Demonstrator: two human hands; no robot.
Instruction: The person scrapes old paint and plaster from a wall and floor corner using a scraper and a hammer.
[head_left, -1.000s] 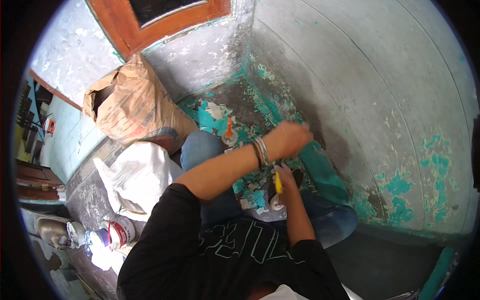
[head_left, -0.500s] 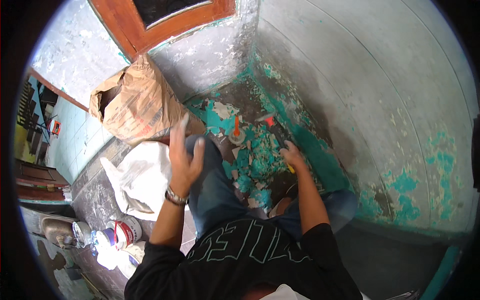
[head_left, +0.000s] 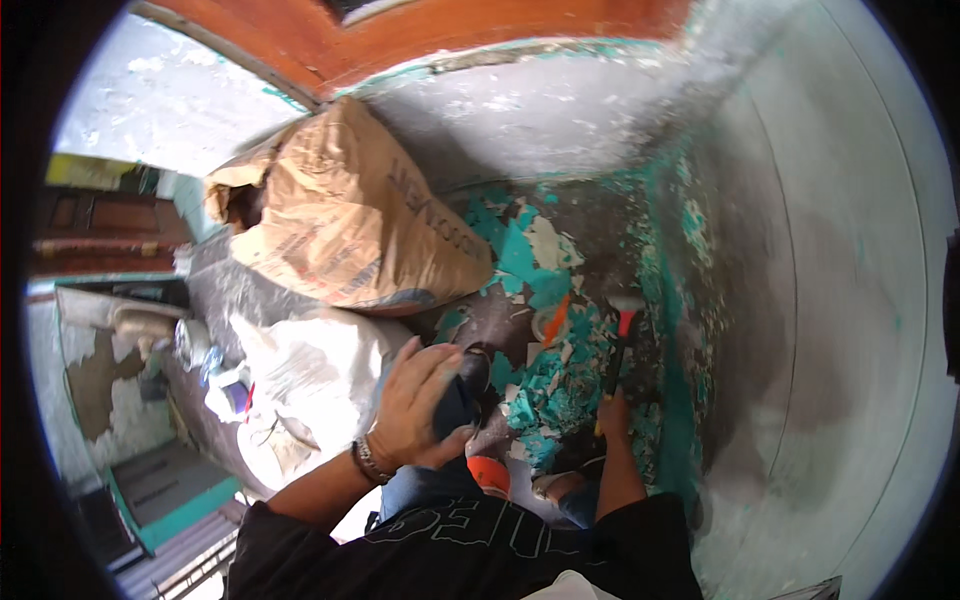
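My right hand (head_left: pixel 613 415) is closed round the handle of a long scraper (head_left: pixel 620 350) with a red neck, a dark shaft and a yellow end. Its pale blade points away from me, at the foot of the right wall. Above my knee, my left hand (head_left: pixel 415 405) is held with fingers stretched out and nothing in it. Between my hands lies a heap of green and white paint flakes (head_left: pixel 560 390) on the dark floor. An orange-handled tool (head_left: pixel 556 320) lies on the heap's far part.
A large brown paper sack (head_left: pixel 360 230) stands beyond my left hand, with a white plastic sack (head_left: pixel 320 365) nearer. Paint containers (head_left: pixel 228 395) stand farther left. An orange-red object (head_left: pixel 488 474) is by my feet. The peeling right wall (head_left: pixel 780 350) meets a wall below the orange wooden frame (head_left: pixel 480 45).
My view has shifted, so the sacks and flakes appear closer and farther right. My left hand has lowered toward my knee. The scraper stays in my right hand.
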